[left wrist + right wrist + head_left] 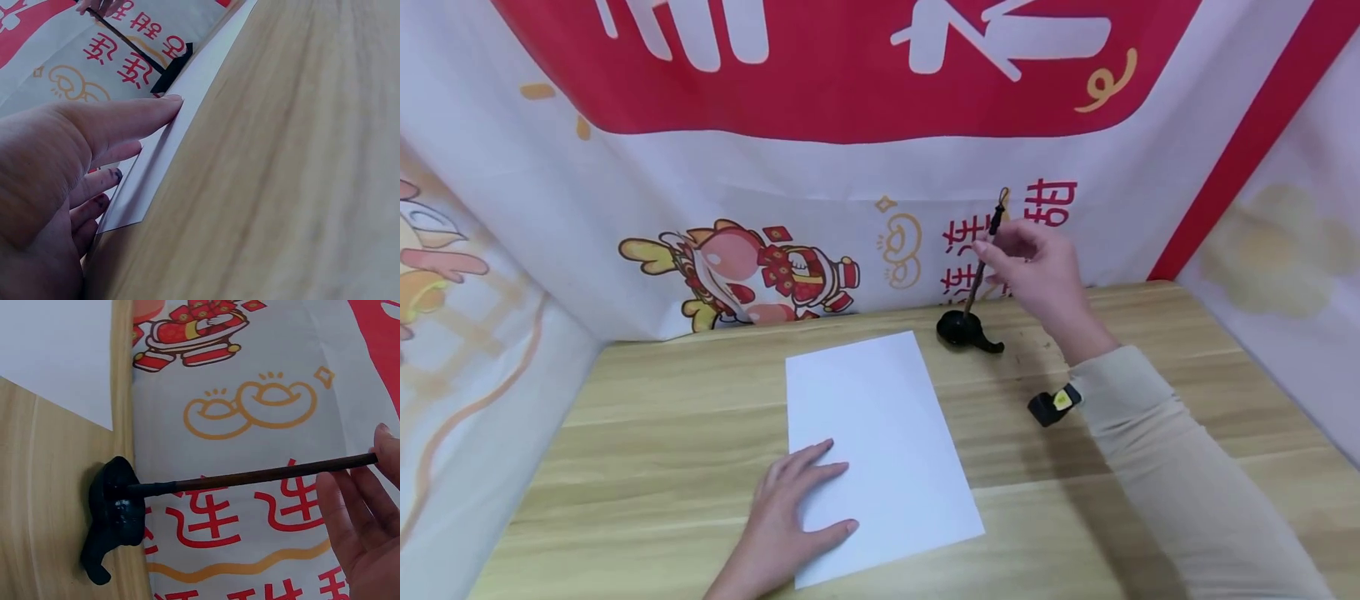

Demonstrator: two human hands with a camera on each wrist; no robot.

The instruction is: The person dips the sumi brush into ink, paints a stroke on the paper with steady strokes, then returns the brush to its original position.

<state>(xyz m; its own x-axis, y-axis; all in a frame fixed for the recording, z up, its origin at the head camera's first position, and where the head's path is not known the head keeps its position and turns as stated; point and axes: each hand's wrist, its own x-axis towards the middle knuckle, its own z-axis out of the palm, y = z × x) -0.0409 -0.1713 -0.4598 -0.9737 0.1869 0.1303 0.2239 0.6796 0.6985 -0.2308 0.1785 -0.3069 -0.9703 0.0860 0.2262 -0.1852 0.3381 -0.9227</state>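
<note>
In the head view my right hand (pixel 1037 267) pinches a writing brush (pixel 976 287) near its upper end, thumb against fingers. The brush has a dark wooden handle with a hanging loop on top and slants down into a small black ink dish (pixel 953 330) with a curved tail. From the right wrist view, the head of the brush (pixel 250 478) sits inside the hollow of the dish (pixel 119 519), its tip hidden. My left hand (pixel 790 508) rests with spread fingers on the left edge of a blank white sheet of paper (pixel 887 442). Dark smudges mark some left fingertips (pixel 116 175).
The wood-grain table (pixel 662 442) ends at a printed cloth backdrop (pixel 865 183) just behind the ink dish. Cloth side walls (pixel 1277 250) stand left and right. A small black device with a yellow label (pixel 1052 406) sits by the right sleeve cuff (pixel 1120 392).
</note>
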